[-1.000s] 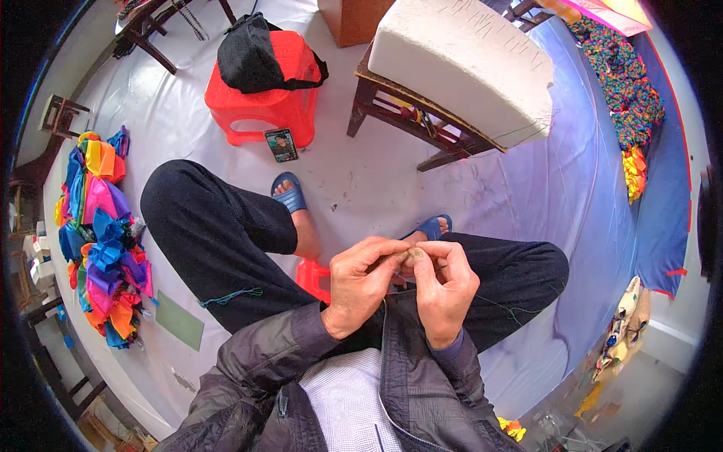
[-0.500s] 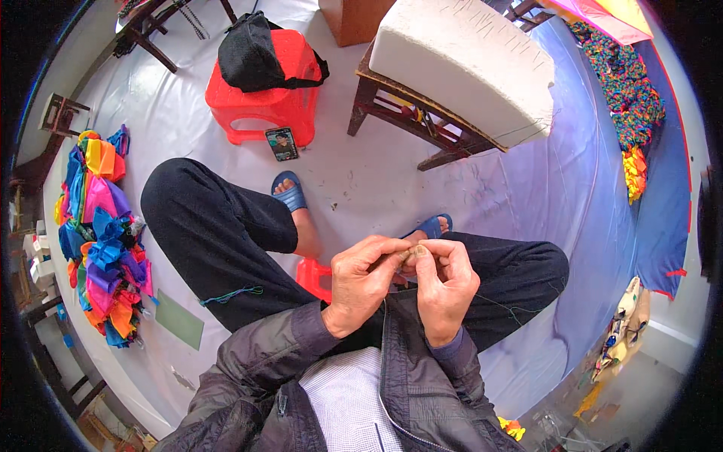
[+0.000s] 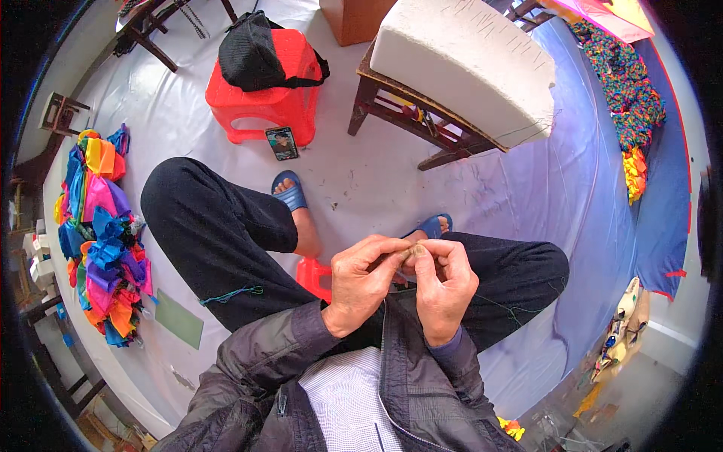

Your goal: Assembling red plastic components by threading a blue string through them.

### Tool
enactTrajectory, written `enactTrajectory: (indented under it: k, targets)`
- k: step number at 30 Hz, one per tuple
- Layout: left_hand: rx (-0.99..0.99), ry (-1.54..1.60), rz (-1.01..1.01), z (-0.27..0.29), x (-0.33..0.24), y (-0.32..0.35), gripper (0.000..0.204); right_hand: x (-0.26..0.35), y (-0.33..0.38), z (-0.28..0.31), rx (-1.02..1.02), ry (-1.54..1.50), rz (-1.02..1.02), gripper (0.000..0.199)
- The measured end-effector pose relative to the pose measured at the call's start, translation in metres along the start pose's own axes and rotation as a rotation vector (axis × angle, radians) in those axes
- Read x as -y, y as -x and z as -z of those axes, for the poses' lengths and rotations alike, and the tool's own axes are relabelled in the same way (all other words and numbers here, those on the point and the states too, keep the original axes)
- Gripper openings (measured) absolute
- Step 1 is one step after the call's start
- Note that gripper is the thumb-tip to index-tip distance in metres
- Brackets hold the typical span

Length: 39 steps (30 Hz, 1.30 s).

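My left hand [image 3: 365,282] and my right hand [image 3: 443,290] meet above my lap, thumbs and fingertips pinched together. Whatever they pinch is too small and hidden to name. A fine pale strand seems to run just beneath the fingers, though its ends do not show. Across my left thigh lies a small bundle of blue-green thread [image 3: 232,294]. A loose thin thread [image 3: 512,308] trails over my right trouser leg.
Ahead stands a red plastic stool [image 3: 226,98] bearing a black bag [image 3: 252,56], with a phone [image 3: 282,143] leaning by it. A white block [image 3: 459,68] stuck with needle-like pins rests on a wooden stool [image 3: 365,98]. Colourful fabric pieces [image 3: 105,241] lie left.
My right hand has shifted very slightly, its fingertips staying against those of my left hand. Nothing else has visibly moved.
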State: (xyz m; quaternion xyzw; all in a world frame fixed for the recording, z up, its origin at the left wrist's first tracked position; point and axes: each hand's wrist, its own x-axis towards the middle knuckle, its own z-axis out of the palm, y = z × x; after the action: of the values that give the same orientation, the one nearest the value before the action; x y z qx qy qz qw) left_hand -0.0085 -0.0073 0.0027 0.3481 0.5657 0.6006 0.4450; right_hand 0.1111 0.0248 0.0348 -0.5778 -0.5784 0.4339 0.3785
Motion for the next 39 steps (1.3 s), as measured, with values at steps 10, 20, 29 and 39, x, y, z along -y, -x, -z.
enactTrajectory:
  k: [10,20,29,39]
  targets:
    - [-0.008,-0.019,-0.029,0.001,0.005,0.001,0.013,-0.001,0.000,-0.001,-0.014,-0.019,-0.032,0.009]
    - [-0.004,-0.124,-0.099,0.002,0.002,-0.001,0.014,-0.005,-0.001,-0.001,0.007,0.007,-0.016,0.009]
    - [-0.015,-0.237,-0.206,-0.001,0.006,-0.003,0.015,-0.012,-0.008,0.002,0.010,0.085,0.040,0.008]
    - [-0.002,-0.238,-0.189,0.003,0.016,0.001,0.015,-0.018,-0.002,-0.002,-0.030,-0.120,-0.002,0.006]
